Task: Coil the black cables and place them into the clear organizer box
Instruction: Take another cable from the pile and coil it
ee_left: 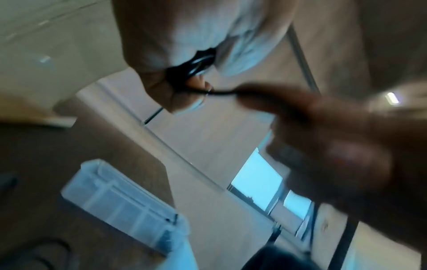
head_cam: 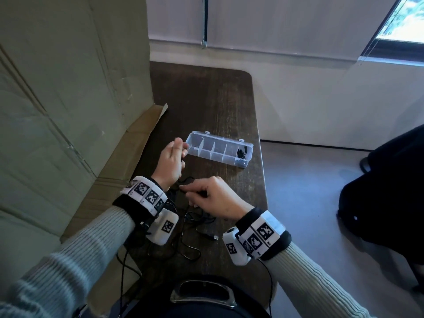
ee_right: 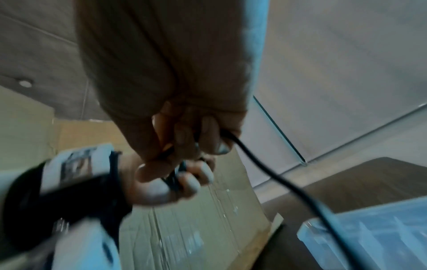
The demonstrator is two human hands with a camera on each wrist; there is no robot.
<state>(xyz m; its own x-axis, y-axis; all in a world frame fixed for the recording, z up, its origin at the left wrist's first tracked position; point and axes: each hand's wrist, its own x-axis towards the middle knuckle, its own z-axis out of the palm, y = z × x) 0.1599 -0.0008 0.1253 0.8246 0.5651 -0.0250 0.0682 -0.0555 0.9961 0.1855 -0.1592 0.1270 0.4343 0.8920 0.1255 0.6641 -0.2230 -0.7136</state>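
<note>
My left hand [head_cam: 171, 157] is raised beside the left end of the clear organizer box [head_cam: 220, 149] and grips loops of a thin black cable [ee_left: 198, 62] in its curled fingers. My right hand [head_cam: 206, 196], nearer to me, pinches the same cable [ee_right: 289, 182] a short way along. In the right wrist view my right hand [ee_right: 191, 138] is closed round the cable just above the left hand's fingers [ee_right: 161, 184]. The rest of the black cable [head_cam: 190, 226] lies loose on the table, ending in a USB plug [head_cam: 210, 236]. A small black coil [head_cam: 242, 153] sits in the box's rightmost compartment.
The dark wooden table [head_cam: 206, 99] is narrow. A large cardboard box [head_cam: 68, 99] stands along its left side with a flap [head_cam: 137, 138] lying on the tabletop. A dark bag or chair [head_cam: 390, 191] is on the floor to the right.
</note>
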